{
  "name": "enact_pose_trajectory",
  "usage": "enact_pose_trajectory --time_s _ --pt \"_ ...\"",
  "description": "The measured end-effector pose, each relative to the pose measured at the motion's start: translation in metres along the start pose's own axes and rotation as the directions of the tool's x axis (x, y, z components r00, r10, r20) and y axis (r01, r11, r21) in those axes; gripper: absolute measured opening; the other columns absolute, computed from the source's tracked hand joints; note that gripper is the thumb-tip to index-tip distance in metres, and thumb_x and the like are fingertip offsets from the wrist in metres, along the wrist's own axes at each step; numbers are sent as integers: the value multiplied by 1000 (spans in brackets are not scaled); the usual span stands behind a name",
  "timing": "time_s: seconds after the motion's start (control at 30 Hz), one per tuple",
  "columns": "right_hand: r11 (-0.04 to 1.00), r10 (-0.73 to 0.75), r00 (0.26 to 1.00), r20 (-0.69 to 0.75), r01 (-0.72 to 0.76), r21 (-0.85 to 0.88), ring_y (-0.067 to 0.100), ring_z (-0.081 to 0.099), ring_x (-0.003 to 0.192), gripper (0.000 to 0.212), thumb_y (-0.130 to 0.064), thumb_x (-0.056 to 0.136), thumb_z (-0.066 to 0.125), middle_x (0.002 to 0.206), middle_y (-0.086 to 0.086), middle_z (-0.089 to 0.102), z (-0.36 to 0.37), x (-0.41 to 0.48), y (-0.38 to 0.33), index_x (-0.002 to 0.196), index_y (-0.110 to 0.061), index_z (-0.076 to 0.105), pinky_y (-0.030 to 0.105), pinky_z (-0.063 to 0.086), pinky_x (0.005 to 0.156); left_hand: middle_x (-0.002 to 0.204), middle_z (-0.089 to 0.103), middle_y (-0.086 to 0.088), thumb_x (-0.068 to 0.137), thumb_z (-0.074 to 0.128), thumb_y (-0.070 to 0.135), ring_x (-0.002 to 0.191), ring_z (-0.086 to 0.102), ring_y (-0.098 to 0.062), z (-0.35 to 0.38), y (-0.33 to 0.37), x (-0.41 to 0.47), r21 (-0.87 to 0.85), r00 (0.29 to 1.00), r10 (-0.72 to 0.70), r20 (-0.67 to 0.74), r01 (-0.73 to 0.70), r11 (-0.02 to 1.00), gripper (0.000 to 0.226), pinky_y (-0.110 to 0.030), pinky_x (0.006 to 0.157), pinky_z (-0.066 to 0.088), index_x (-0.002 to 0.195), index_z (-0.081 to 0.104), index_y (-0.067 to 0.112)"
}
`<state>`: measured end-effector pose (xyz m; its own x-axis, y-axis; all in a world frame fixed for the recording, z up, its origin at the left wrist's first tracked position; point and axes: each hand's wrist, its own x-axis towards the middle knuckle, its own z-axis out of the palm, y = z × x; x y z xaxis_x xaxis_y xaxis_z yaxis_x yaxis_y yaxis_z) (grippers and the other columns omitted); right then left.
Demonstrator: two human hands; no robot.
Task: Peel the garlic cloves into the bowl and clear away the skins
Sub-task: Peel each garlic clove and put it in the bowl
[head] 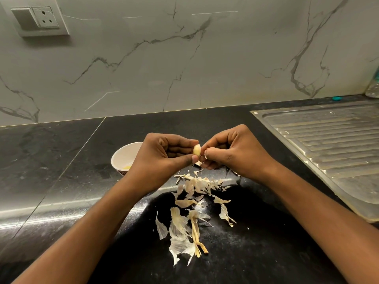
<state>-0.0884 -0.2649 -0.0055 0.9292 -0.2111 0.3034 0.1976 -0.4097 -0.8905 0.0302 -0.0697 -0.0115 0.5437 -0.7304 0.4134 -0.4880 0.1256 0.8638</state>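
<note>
Left hand (164, 154): fingers curled, thumb and fingertips clamped on the garlic clove (196, 150); palm side turned away.
Garlic clove: pale yellow, held above the countertop (61, 160) between both hands, right of the bowl; lower end covered by the left thumb.
Right hand (231, 152): thumb and forefinger pinched together against the clove's right edge; whether a shred of skin sits between the tips is too small to tell.
Bowl (123, 154): white, on the countertop to the left; right part hidden behind the left hand. Something yellowish lies at the bottom, unclear what.
Skins (192, 201): loose papery pile on the dark countertop, near side of the hands; far edge partly under the right hand.
Drainboard (328, 144): ribbed steel, right, cut off by the frame edge.
Bottle (373, 85): far right, mostly out of frame.
Wall socket (39, 19): far left, on the marble wall.
</note>
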Motion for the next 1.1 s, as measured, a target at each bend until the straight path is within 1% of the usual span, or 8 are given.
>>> enact_pose_trajectory --time_s 0.1,0.3,0.4,0.53,0.63,0.87,1.0,1.1 --pt "1000 11 1000 -20 -11 18 28 80 75 7 1 93 74 82 13 81 1 0 0 96 2 80 31 66 67 104 81 -7 80 83 0 98 79 -24 0 1 0 -17 1000 4 -2 -4 1000 37 -32 87 64 116 75 1" --pt "996 44 998 50 -48 72 32 80 84 11 -3 95 75 91 15 81 0 0 -3 103 3 79 36 67 75 103 82 -6 80 83 1 97 79 -23 -4 3 1 6 1000 13 -4 -13 1000 36 -30 85 64 115 76 2" --pt "999 30 998 48 -32 38 31 80 83 14 -9 93 78 90 14 81 0 0 -3 102 2 80 33 67 73 102 82 -6 80 84 1 96 80 -23 -3 4 0 19 1000 16 -2 -16 1000 36 -31 84 64 115 76 1" --pt "1000 1 999 35 0 -6 30 80 80 18 -15 90 81 88 13 81 0 0 -3 99 1 81 38 68 73 101 82 -7 80 84 1 94 80 -23 -1 3 -1 23 1000 3 -9 -3 1000 36 -32 83 65 114 76 0" --pt "999 -29 1000 -7 29 -38 28 80 75 17 -15 88 82 84 12 81 3 -1 -2 96 0 81 38 68 70 101 82 -7 79 84 4 94 80 -24 1 3 -1 16 1000 -12 -8 13 1000 37 -34 83 65 115 76 1" --pt "997 -57 997 -59 53 -60 24 79 69 8 -8 90 82 78 9 80 3 0 -1 91 -1 81 32 65 63 105 81 -11 80 81 6 98 79 -27 3 7 -2 -83 998 -59 15 60 995 39 -34 85 65 119 74 1" --pt "995 -79 995 -68 74 -73 22 78 67 13 -15 88 84 77 5 80 3 0 -3 90 -2 81 30 64 61 107 80 -14 80 79 11 99 78 -31 3 8 -1 -137 993 -111 38 115 984 43 -40 86 65 122 72 2" --pt "995 -78 996 -36 75 -72 24 79 70 18 -20 87 85 80 6 80 3 0 -3 92 -3 81 33 66 64 103 80 -15 81 80 12 94 79 -33 2 9 -1 -158 988 -149 35 153 976 40 -36 81 66 118 73 1"
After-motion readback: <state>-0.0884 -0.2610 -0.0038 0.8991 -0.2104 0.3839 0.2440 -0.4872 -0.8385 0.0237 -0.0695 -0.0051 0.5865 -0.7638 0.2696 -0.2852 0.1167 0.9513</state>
